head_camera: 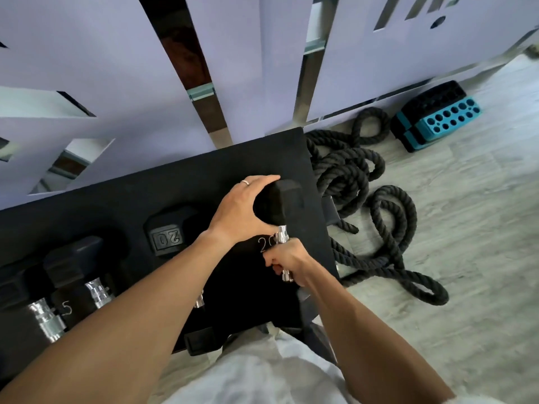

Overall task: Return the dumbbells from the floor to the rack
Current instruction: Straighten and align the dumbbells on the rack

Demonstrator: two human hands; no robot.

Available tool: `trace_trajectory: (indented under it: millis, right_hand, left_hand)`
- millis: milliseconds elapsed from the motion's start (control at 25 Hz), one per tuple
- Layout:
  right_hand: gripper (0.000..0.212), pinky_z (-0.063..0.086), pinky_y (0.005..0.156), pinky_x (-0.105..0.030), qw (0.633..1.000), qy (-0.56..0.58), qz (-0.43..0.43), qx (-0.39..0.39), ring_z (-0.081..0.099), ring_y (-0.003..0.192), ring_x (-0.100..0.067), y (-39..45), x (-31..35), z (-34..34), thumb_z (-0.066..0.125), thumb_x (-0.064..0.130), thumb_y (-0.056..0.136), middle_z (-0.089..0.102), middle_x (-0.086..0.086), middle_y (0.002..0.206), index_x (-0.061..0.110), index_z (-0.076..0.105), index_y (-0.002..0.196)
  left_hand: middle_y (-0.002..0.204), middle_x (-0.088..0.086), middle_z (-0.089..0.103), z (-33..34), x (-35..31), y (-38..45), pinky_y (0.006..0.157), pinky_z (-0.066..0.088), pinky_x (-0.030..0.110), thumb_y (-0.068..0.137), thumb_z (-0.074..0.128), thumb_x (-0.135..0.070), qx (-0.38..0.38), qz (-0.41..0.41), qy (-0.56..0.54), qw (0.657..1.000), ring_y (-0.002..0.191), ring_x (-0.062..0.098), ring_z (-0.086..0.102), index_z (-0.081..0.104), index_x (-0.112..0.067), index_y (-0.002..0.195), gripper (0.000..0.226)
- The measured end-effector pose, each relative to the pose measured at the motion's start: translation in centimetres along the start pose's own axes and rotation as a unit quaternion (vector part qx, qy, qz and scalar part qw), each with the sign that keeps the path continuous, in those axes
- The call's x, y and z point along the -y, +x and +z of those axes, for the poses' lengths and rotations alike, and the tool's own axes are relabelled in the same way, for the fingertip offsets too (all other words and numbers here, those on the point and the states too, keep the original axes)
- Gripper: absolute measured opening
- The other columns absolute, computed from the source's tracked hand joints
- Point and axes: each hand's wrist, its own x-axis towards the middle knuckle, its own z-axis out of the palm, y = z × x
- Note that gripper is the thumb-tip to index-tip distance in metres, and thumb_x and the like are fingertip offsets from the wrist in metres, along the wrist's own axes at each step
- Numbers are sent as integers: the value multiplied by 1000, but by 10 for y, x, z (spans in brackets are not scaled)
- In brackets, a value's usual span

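Observation:
A black hex dumbbell [281, 202] with a chrome handle is held over the right end of the black rack [180, 182]. My right hand [288, 263] is shut around its handle. My left hand [248, 208] cups the far head from the left side. The near head is hidden below my right hand. A white "20" marking on the rack shows beside the handle. Another dumbbell marked 20 [166, 231] lies in the slot to the left, and smaller ones [73, 258] lie further left.
A thick black battle rope [364, 182] lies coiled on the grey floor right of the rack. A teal and black block with round holes [437, 115] sits against the white cut-out wall panel [379, 68]. Open floor lies at the right.

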Motion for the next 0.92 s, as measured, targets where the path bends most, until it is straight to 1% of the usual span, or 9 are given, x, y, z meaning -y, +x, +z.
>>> trace_trajectory:
  millis: [80, 120, 160, 240, 400, 520, 600, 760, 920]
  right_hand:
    - [35, 36, 48, -23, 992, 18, -1, 125, 32, 41, -17, -2, -6, -12, 62, 3, 49, 31, -2, 46, 17, 30, 46]
    - [37, 37, 49, -23, 985, 21, -4, 169, 31, 41, -17, -2, -9, -16, 62, 5, 50, 28, -1, 46, 16, 28, 46]
    - [36, 37, 50, -24, 979, 31, -3, 200, 30, 41, -17, 0, -11, -19, 62, 7, 52, 28, -1, 45, 15, 27, 45]
    - [35, 36, 51, -26, 974, 44, 0, 224, 30, 41, -17, 1, -14, -21, 60, 8, 54, 27, -1, 44, 16, 28, 45]
    - [34, 35, 48, -23, 975, 56, -1, 216, 29, 40, -16, 2, -12, -20, 60, 7, 55, 29, 0, 44, 17, 28, 46]
    - [35, 33, 44, -20, 984, 38, -23, 175, 27, 41, -17, 7, -5, -16, 59, 5, 54, 29, -1, 46, 18, 28, 48]
    - [37, 30, 44, -21, 989, 31, -30, 141, 26, 42, -16, 12, -4, -12, 59, 3, 55, 28, -2, 49, 20, 27, 51]
    - [35, 31, 45, -24, 995, 29, -36, 90, 29, 42, -16, 15, -11, 0, 60, 4, 56, 31, -1, 48, 22, 31, 48]
    - [39, 30, 44, -25, 998, 25, -31, 57, 31, 39, -14, 18, -12, 8, 61, 4, 56, 34, 2, 45, 26, 32, 41]
  left_hand:
    - [135, -22, 49, 6, -10, 8, 104, 47, 33, 55, 86, -48, 16, 9, -20, 1000, 123, 4, 48, 45, -46, 137, 92]
    - [135, -22, 49, 9, -13, 11, 103, 46, 30, 55, 86, -50, 23, 11, -18, 1000, 124, 4, 46, 43, -47, 138, 93]
    - [136, -20, 48, 15, -14, 14, 101, 43, 28, 54, 87, -50, 33, 13, -6, 999, 124, 5, 43, 40, -45, 140, 98]
    - [137, -16, 47, 21, -14, 14, 100, 41, 26, 53, 91, -46, 41, 16, 15, 999, 123, 8, 41, 36, -39, 143, 106]
    - [133, -14, 52, 15, -13, 16, 101, 48, 30, 52, 92, -43, 31, 32, 44, 998, 122, 8, 44, 43, -34, 139, 101]
    - [132, -15, 51, 10, -5, 12, 98, 48, 29, 52, 91, -42, -4, 33, 32, 999, 123, 7, 46, 44, -36, 136, 97]
    - [133, -14, 51, 9, 0, 8, 97, 48, 29, 52, 92, -40, -11, 26, 27, 999, 124, 7, 47, 42, -35, 136, 98]
    - [132, -12, 49, 6, 10, 6, 96, 53, 33, 52, 96, -34, 13, 24, 0, 1000, 121, 7, 47, 41, -31, 135, 100]
    - [136, -11, 48, 7, 23, 2, 104, 48, 30, 50, 98, -31, 14, 14, -48, 999, 126, 6, 46, 42, -27, 134, 101]
